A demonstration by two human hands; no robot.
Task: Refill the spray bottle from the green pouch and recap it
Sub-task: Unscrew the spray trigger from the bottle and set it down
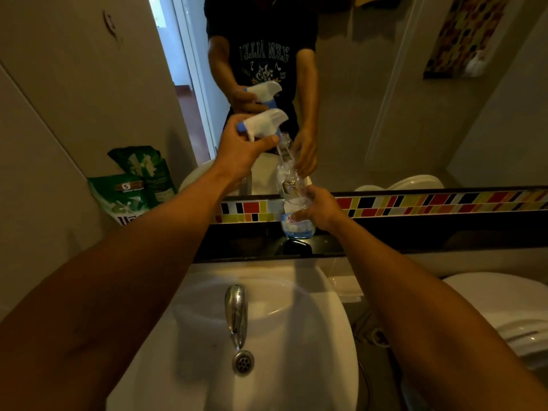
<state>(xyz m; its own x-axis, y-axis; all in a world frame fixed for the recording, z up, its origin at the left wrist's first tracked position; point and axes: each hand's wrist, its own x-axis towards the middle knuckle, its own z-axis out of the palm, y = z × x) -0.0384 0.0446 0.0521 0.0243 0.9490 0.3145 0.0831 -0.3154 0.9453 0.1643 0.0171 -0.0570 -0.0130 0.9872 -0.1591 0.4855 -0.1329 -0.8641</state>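
A clear spray bottle [292, 203] with a blue-and-white label stands on the dark ledge [415, 235] behind the sink, nearly empty. My right hand [318, 207] grips its body. My left hand [241, 146] holds the white and blue trigger head [262, 123] lifted above the bottle's neck, its dip tube still reaching down into the opening. The green pouch [124, 200] leans against the left wall on the ledge, with its reflection behind it.
A white sink [311, 336] with a chrome tap [235, 312] and drain lies below my arms. The mirror above the coloured tile strip [430, 203] shows a person's torso and both hands. A white toilet [504, 310] is at the right.
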